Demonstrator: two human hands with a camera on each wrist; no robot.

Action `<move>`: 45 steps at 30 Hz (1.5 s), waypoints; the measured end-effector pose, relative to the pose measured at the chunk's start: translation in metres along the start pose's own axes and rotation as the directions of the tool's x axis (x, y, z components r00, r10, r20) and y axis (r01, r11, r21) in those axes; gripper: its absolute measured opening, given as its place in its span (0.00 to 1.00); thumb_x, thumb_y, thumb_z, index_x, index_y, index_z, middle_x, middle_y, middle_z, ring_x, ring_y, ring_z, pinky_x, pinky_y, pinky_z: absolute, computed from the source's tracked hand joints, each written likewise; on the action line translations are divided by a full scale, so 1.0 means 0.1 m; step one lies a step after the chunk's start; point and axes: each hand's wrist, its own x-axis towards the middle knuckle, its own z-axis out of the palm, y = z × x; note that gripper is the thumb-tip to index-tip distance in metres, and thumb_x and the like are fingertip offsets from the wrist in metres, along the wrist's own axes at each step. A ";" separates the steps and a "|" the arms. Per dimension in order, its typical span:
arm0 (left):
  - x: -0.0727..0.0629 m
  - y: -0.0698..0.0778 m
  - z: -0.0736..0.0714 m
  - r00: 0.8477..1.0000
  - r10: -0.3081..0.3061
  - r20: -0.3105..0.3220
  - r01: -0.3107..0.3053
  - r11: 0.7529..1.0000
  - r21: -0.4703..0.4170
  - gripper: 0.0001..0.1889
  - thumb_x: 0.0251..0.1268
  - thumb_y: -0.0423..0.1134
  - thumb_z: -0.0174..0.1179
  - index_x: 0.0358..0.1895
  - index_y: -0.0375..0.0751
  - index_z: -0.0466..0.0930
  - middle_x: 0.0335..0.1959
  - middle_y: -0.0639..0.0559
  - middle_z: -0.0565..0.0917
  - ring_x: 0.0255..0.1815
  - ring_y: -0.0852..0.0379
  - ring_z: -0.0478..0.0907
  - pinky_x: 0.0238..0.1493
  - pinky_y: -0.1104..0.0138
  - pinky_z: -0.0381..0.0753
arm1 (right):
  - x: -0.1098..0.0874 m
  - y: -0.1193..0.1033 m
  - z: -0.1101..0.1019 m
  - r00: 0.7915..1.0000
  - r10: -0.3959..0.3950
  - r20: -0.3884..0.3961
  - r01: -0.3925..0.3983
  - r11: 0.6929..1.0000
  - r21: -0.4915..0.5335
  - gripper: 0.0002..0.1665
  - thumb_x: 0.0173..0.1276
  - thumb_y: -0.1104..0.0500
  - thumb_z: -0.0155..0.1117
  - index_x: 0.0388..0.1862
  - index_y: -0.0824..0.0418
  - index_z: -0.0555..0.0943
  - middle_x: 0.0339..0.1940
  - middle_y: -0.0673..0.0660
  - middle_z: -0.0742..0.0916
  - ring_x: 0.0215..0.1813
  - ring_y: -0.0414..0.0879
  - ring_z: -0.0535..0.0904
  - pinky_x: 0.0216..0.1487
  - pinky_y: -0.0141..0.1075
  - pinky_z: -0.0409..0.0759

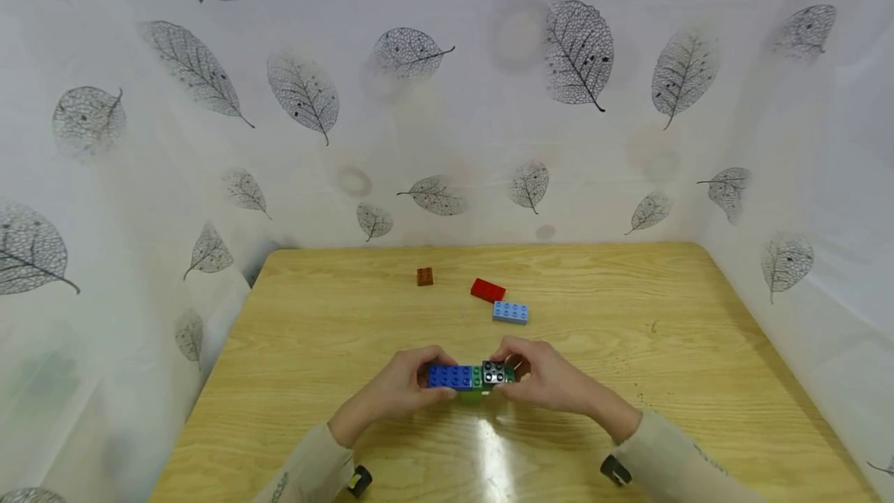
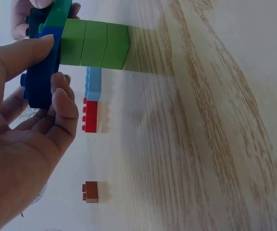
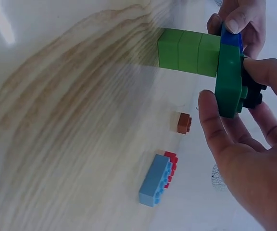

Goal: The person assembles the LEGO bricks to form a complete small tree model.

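Left hand (image 1: 407, 383) grips a blue brick (image 1: 449, 376) running left to right; farther right, the right hand (image 1: 547, 379) pinches a black brick (image 1: 493, 372).

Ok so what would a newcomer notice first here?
Likely the T-shaped plastic build at front centre: the left hand grips its long blue block, the right hand the end with a dark green block and square black block, above a light green column. Farther back lie a red oblong block, a light blue oblong block and a brown block.
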 end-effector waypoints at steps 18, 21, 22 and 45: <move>0.01 0.02 -0.01 0.999 0.032 0.009 -0.032 0.999 0.004 0.16 0.70 0.47 0.72 0.56 0.49 0.83 0.44 0.53 0.85 0.35 0.63 0.74 0.35 0.73 0.74 | -0.01 0.06 0.00 0.999 -0.021 -0.038 0.024 0.996 0.082 0.16 0.69 0.57 0.76 0.53 0.53 0.82 0.52 0.54 0.87 0.45 0.44 0.82 0.45 0.33 0.85; 0.02 0.01 0.00 1.000 0.023 0.008 -0.023 1.000 0.007 0.16 0.69 0.47 0.72 0.56 0.50 0.83 0.45 0.54 0.85 0.36 0.62 0.74 0.36 0.73 0.74 | -0.01 0.08 0.00 0.999 -0.026 -0.036 0.030 0.994 0.102 0.16 0.68 0.58 0.76 0.53 0.54 0.82 0.52 0.55 0.87 0.46 0.45 0.83 0.47 0.33 0.85; 0.02 0.01 0.00 1.000 0.023 0.008 -0.023 1.000 0.008 0.16 0.69 0.47 0.72 0.56 0.49 0.83 0.45 0.54 0.85 0.36 0.62 0.74 0.36 0.73 0.74 | -0.01 0.08 0.00 0.999 -0.025 -0.036 0.029 0.994 0.107 0.16 0.68 0.58 0.76 0.53 0.55 0.82 0.52 0.56 0.87 0.47 0.45 0.83 0.48 0.33 0.86; 0.01 -0.01 0.01 1.000 0.013 0.001 -0.013 1.000 0.006 0.17 0.69 0.46 0.72 0.57 0.50 0.83 0.46 0.55 0.85 0.37 0.62 0.74 0.37 0.73 0.74 | 0.01 0.06 0.00 0.999 0.013 -0.035 -0.010 0.996 0.092 0.17 0.67 0.56 0.78 0.51 0.55 0.83 0.52 0.54 0.88 0.46 0.43 0.83 0.47 0.33 0.85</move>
